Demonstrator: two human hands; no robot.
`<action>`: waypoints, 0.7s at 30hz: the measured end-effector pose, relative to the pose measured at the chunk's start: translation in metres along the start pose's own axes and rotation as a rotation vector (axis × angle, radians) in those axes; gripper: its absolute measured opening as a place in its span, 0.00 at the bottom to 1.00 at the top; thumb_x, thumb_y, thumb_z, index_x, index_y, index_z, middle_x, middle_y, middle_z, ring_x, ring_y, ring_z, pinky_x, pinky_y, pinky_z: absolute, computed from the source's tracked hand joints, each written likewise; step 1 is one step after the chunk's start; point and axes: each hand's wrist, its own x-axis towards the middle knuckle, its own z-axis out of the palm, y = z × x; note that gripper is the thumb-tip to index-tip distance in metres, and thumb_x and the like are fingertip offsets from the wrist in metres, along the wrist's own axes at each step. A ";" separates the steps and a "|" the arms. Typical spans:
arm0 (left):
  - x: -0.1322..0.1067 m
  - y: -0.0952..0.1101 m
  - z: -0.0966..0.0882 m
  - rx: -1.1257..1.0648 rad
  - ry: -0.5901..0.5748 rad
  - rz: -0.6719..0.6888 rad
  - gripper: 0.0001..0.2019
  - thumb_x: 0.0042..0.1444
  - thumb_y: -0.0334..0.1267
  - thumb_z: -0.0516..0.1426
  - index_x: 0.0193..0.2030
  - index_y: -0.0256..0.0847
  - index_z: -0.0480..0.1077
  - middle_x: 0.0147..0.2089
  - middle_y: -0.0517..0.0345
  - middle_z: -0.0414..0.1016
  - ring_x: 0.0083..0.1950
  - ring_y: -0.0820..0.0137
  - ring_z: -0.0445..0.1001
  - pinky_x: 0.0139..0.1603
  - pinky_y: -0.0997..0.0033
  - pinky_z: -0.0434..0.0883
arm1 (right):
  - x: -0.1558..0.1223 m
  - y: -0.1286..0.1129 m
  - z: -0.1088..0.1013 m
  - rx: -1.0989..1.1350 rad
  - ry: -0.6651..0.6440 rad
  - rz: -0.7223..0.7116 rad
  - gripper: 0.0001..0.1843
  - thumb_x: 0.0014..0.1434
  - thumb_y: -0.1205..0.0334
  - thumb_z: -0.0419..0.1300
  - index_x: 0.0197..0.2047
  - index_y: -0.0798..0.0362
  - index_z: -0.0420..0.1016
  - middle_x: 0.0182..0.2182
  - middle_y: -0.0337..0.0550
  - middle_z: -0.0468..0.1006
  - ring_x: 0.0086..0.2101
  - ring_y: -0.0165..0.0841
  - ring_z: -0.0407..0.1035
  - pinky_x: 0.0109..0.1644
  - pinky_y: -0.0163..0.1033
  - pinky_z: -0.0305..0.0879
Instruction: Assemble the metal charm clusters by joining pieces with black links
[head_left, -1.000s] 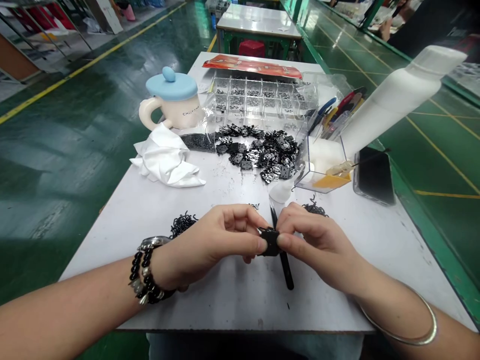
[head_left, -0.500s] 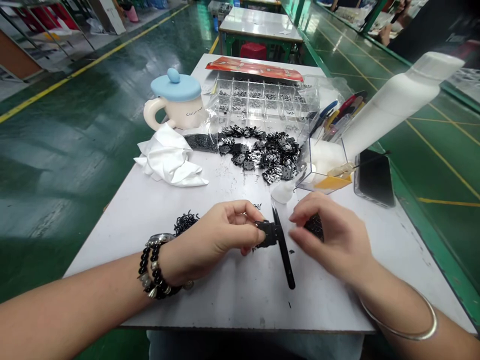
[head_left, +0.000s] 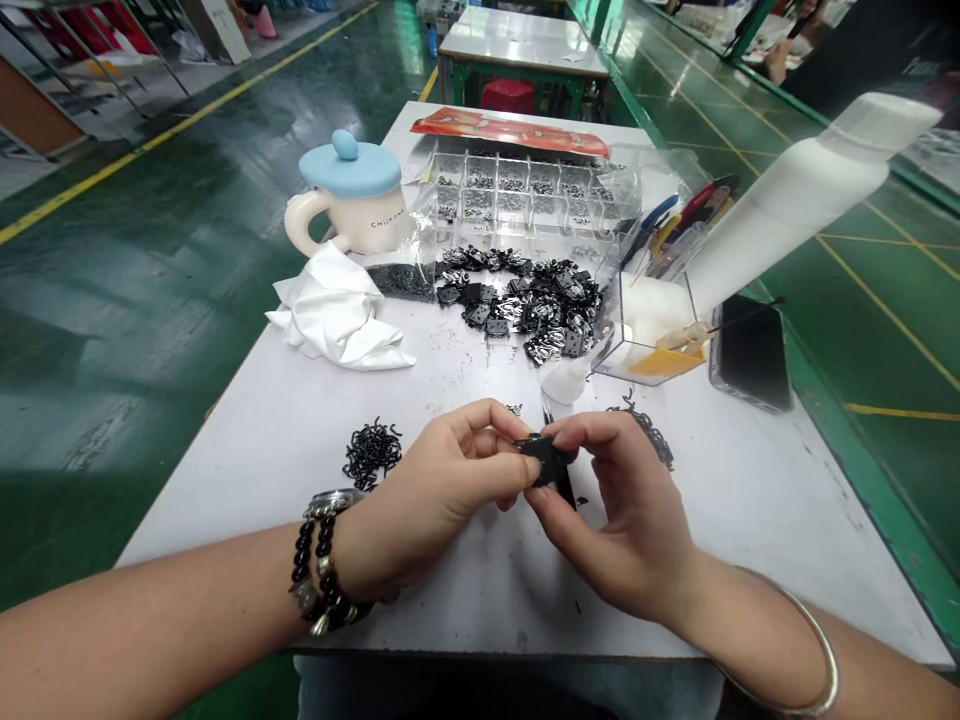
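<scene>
Between the thumb and fingers of my left hand (head_left: 450, 475) is a small flat black part (head_left: 545, 460), held over the near middle of the table. From the other side my right hand (head_left: 626, 510) pinches the edge of the same part, thumb below and forefinger above. Black tweezers (head_left: 567, 490) lie on the table beneath it, mostly covered by my hands. Left of my left hand sits a pile of small curved black pieces (head_left: 373, 450). Another pile of thin black pieces (head_left: 649, 430) lies beyond my right hand.
A heap of black parts (head_left: 540, 300) lies before a clear compartment box (head_left: 517, 205). At left stand a blue-lidded mug (head_left: 367, 215) and crumpled tissue (head_left: 334, 310). A small white bottle (head_left: 566, 380), pen holder (head_left: 649, 350), tall white bottle (head_left: 802, 205) and phone (head_left: 750, 355) are right.
My right hand has moved left and closed on the black part, which my left hand was holding. The right pile of thin pieces now shows more fully.
</scene>
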 end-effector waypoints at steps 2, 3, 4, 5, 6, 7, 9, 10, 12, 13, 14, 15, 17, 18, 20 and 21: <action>0.000 -0.001 0.000 0.000 -0.002 0.009 0.06 0.49 0.30 0.62 0.32 0.37 0.67 0.25 0.67 0.68 0.26 0.80 0.63 0.29 0.78 0.60 | -0.001 -0.001 0.002 0.020 -0.005 0.006 0.16 0.53 0.71 0.59 0.42 0.49 0.59 0.38 0.40 0.69 0.37 0.31 0.67 0.41 0.39 0.64; 0.000 -0.001 0.000 -0.001 -0.002 0.010 0.06 0.49 0.30 0.62 0.32 0.37 0.67 0.25 0.66 0.68 0.26 0.80 0.63 0.29 0.78 0.60 | -0.001 -0.001 0.002 0.025 -0.007 0.003 0.16 0.53 0.71 0.58 0.42 0.49 0.59 0.38 0.40 0.69 0.37 0.31 0.67 0.41 0.39 0.65; 0.000 -0.001 0.000 0.000 -0.002 0.010 0.07 0.49 0.30 0.62 0.32 0.37 0.66 0.25 0.66 0.68 0.26 0.80 0.63 0.29 0.78 0.60 | -0.001 -0.001 0.002 0.026 -0.010 -0.004 0.16 0.54 0.72 0.58 0.43 0.49 0.59 0.38 0.40 0.69 0.37 0.31 0.67 0.41 0.39 0.65; 0.000 -0.001 -0.001 0.001 -0.001 0.009 0.07 0.49 0.30 0.62 0.32 0.37 0.66 0.25 0.66 0.68 0.26 0.79 0.64 0.29 0.78 0.60 | -0.001 -0.001 0.001 0.017 -0.014 -0.017 0.17 0.53 0.72 0.58 0.43 0.49 0.59 0.38 0.41 0.69 0.38 0.31 0.67 0.42 0.39 0.65; 0.001 -0.002 -0.001 0.004 -0.003 0.009 0.07 0.48 0.31 0.62 0.32 0.37 0.66 0.25 0.66 0.68 0.26 0.79 0.64 0.29 0.78 0.60 | 0.000 0.000 -0.002 0.005 -0.020 -0.035 0.18 0.53 0.72 0.59 0.44 0.49 0.59 0.39 0.41 0.69 0.38 0.31 0.67 0.42 0.39 0.65; 0.001 -0.002 -0.001 0.009 -0.004 0.007 0.07 0.48 0.31 0.62 0.32 0.37 0.66 0.25 0.65 0.68 0.25 0.79 0.64 0.29 0.77 0.60 | 0.001 0.000 -0.006 -0.010 -0.027 -0.052 0.19 0.52 0.72 0.59 0.45 0.50 0.60 0.39 0.42 0.69 0.39 0.32 0.67 0.43 0.40 0.65; 0.001 -0.001 -0.002 0.026 -0.005 0.001 0.09 0.48 0.32 0.62 0.32 0.38 0.65 0.25 0.65 0.68 0.25 0.79 0.64 0.28 0.77 0.59 | 0.006 0.004 -0.016 -0.014 -0.017 -0.086 0.19 0.51 0.71 0.59 0.46 0.50 0.61 0.38 0.43 0.69 0.39 0.34 0.67 0.43 0.42 0.64; 0.000 0.000 -0.003 0.037 -0.004 -0.004 0.09 0.47 0.32 0.63 0.33 0.38 0.65 0.24 0.65 0.68 0.25 0.78 0.63 0.28 0.77 0.59 | 0.010 0.006 -0.022 -0.002 0.022 -0.094 0.17 0.52 0.71 0.58 0.45 0.50 0.61 0.37 0.43 0.69 0.38 0.35 0.67 0.42 0.43 0.63; 0.000 0.001 -0.004 0.061 -0.004 -0.008 0.10 0.47 0.33 0.63 0.33 0.38 0.64 0.24 0.65 0.67 0.25 0.78 0.62 0.28 0.77 0.59 | 0.018 0.013 -0.033 -0.005 0.148 -0.063 0.13 0.54 0.69 0.57 0.42 0.50 0.60 0.33 0.41 0.70 0.34 0.34 0.67 0.38 0.42 0.63; -0.001 0.002 -0.004 0.075 -0.006 -0.009 0.10 0.48 0.33 0.63 0.34 0.38 0.64 0.24 0.65 0.66 0.25 0.78 0.62 0.28 0.77 0.59 | 0.023 0.017 -0.037 -0.050 0.195 -0.016 0.12 0.54 0.67 0.58 0.41 0.50 0.60 0.31 0.39 0.70 0.31 0.32 0.67 0.35 0.40 0.62; -0.001 0.002 -0.004 0.091 -0.012 -0.006 0.10 0.48 0.33 0.63 0.33 0.38 0.64 0.25 0.65 0.65 0.26 0.79 0.61 0.28 0.77 0.58 | 0.027 0.021 -0.039 -0.130 0.207 0.054 0.13 0.54 0.64 0.60 0.41 0.50 0.59 0.29 0.37 0.69 0.28 0.31 0.66 0.31 0.39 0.61; -0.002 0.003 -0.005 0.105 -0.017 -0.005 0.10 0.48 0.33 0.62 0.33 0.38 0.65 0.25 0.65 0.65 0.26 0.79 0.61 0.28 0.77 0.58 | 0.032 0.025 -0.040 -0.241 0.182 0.133 0.15 0.54 0.60 0.62 0.41 0.50 0.59 0.27 0.36 0.69 0.26 0.30 0.65 0.28 0.37 0.60; -0.002 0.003 -0.005 0.127 -0.022 -0.012 0.09 0.48 0.32 0.62 0.33 0.38 0.65 0.25 0.65 0.64 0.26 0.79 0.60 0.27 0.78 0.57 | 0.039 0.032 -0.040 -0.465 0.091 0.251 0.20 0.51 0.52 0.64 0.42 0.51 0.62 0.22 0.33 0.69 0.21 0.29 0.63 0.24 0.36 0.54; -0.002 0.003 -0.004 0.130 -0.023 -0.020 0.08 0.48 0.32 0.61 0.33 0.38 0.65 0.25 0.65 0.64 0.26 0.78 0.60 0.27 0.77 0.57 | 0.042 0.034 -0.039 -0.542 0.062 0.278 0.20 0.50 0.50 0.64 0.42 0.52 0.65 0.20 0.33 0.68 0.20 0.30 0.62 0.23 0.36 0.52; -0.002 0.004 -0.003 0.121 -0.018 -0.040 0.08 0.47 0.32 0.61 0.33 0.38 0.65 0.24 0.66 0.63 0.25 0.78 0.61 0.27 0.77 0.57 | 0.046 0.037 -0.037 -0.599 0.059 0.274 0.16 0.50 0.50 0.64 0.36 0.52 0.68 0.17 0.33 0.66 0.19 0.29 0.59 0.23 0.36 0.47; -0.002 0.004 -0.003 0.113 -0.014 -0.054 0.08 0.47 0.32 0.61 0.32 0.38 0.65 0.23 0.67 0.63 0.25 0.78 0.61 0.27 0.76 0.57 | 0.047 0.037 -0.037 -0.590 0.071 0.257 0.14 0.51 0.51 0.64 0.32 0.52 0.68 0.17 0.33 0.64 0.19 0.29 0.57 0.23 0.36 0.47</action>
